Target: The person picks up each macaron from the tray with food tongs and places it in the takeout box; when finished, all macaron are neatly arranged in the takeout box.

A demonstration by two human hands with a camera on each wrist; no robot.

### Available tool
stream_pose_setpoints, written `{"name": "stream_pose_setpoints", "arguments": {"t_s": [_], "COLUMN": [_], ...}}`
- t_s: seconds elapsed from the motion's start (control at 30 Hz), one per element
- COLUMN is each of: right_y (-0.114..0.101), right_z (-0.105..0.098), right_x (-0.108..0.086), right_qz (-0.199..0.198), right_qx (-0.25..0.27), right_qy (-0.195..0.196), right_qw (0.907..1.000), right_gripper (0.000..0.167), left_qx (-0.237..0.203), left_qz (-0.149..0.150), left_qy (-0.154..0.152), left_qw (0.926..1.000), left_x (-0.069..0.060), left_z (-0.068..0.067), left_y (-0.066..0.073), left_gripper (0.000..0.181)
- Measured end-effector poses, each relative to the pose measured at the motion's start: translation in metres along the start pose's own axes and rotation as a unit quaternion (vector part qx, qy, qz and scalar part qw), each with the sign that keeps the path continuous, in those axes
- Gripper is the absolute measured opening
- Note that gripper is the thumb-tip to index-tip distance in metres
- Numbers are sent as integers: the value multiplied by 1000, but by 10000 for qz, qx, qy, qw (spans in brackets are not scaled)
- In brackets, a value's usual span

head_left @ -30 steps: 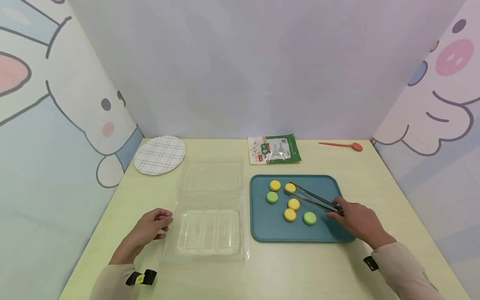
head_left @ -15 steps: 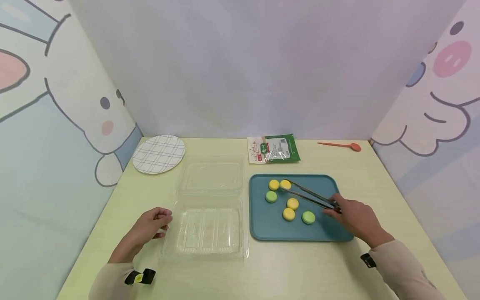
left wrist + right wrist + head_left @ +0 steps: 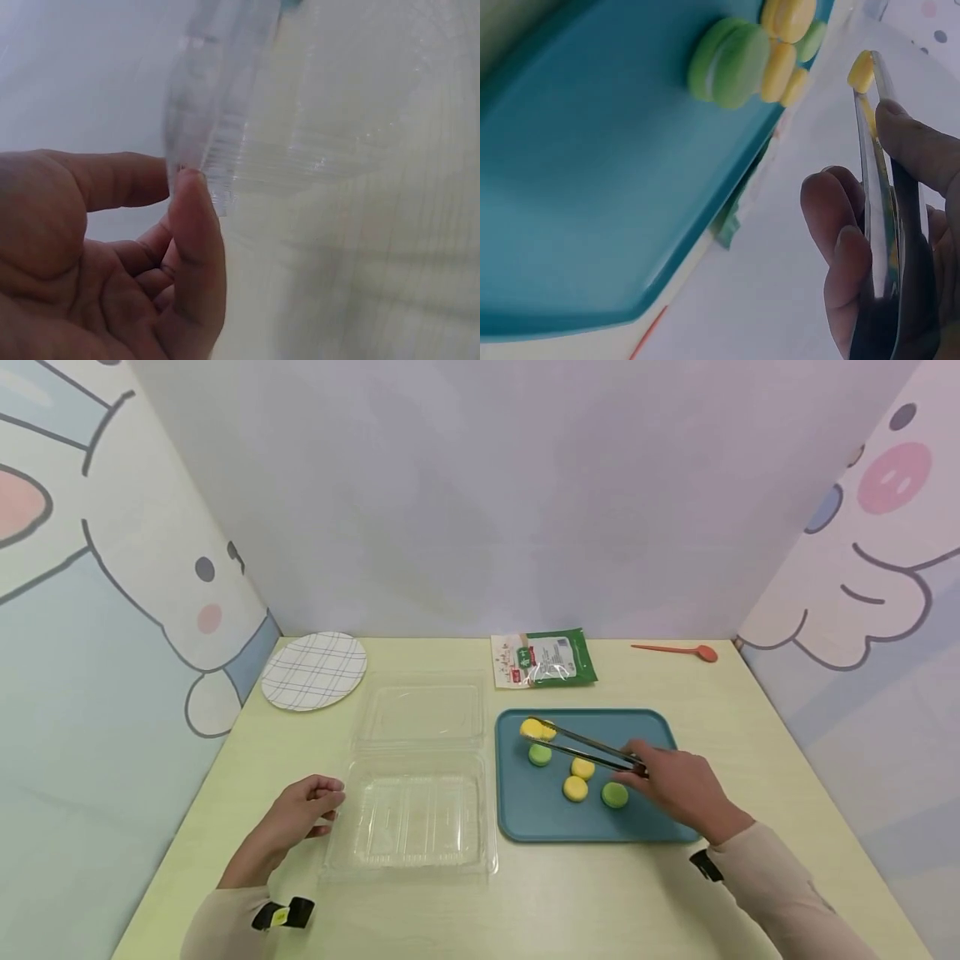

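Tongs (image 3: 581,754) gripped in the right hand (image 3: 681,787) hold a yellow macaron (image 3: 531,728), probably sparing it finger marks; the left hand (image 3: 300,810) pinches the box (image 3: 420,827) rim, seemingly to steady it.

Pretty plain table (image 3: 577,897) tbh, pale yellowish wood-look top. A clear plastic container (image 3: 416,818) sits opened out on it, with a teal tray (image 3: 525,814) just beside it on the right. Along the back edge — white checked plate (image 3: 315,672) at left, green-and-white packet (image 3: 543,658) behind the tray, red spoon (image 3: 675,650) over at right.
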State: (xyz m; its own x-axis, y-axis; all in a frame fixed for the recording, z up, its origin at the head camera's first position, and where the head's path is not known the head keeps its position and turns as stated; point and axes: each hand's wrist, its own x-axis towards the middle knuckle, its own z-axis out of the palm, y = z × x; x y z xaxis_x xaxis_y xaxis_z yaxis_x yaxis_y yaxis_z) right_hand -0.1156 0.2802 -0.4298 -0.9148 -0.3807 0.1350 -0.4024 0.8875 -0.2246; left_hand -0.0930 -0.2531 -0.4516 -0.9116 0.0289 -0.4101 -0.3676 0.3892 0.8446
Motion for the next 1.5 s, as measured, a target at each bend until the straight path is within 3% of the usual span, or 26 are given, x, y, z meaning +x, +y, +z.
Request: {"name": "stream_pose_setpoints", "arguments": {"t_s": [0.5, 0.8, 1.17, 1.3, 1.5], "right_y": [-39, -62, -84, -97, -116], "right_z": [1, 2, 1, -4, -8], "right_x": [21, 28, 40, 47, 60], "right_qz": [-627, -1374, -1764, -1997, -2468], "right_qx": [20, -61, -472, -832, -1726], "right_qy": [183, 405, 188, 89, 124], "right_qw": [9979, 9897, 9830, 9763, 9535], "right_gripper": [34, 35, 34, 27, 28], "left_qx": [-19, -52, -52, -12, -12], "left_qz": [-29, -58, -60, -32, -31], "left_qy": [-48, -6, 16, 7, 20], "left_qw": [10000, 10000, 10000, 10000, 10000], "left_x": [0, 0, 4, 4, 2], "left_z": [0, 1, 3, 3, 2], "left_y": [-1, -1, -2, -2, -1], "left_gripper": [35, 35, 34, 34, 34]}}
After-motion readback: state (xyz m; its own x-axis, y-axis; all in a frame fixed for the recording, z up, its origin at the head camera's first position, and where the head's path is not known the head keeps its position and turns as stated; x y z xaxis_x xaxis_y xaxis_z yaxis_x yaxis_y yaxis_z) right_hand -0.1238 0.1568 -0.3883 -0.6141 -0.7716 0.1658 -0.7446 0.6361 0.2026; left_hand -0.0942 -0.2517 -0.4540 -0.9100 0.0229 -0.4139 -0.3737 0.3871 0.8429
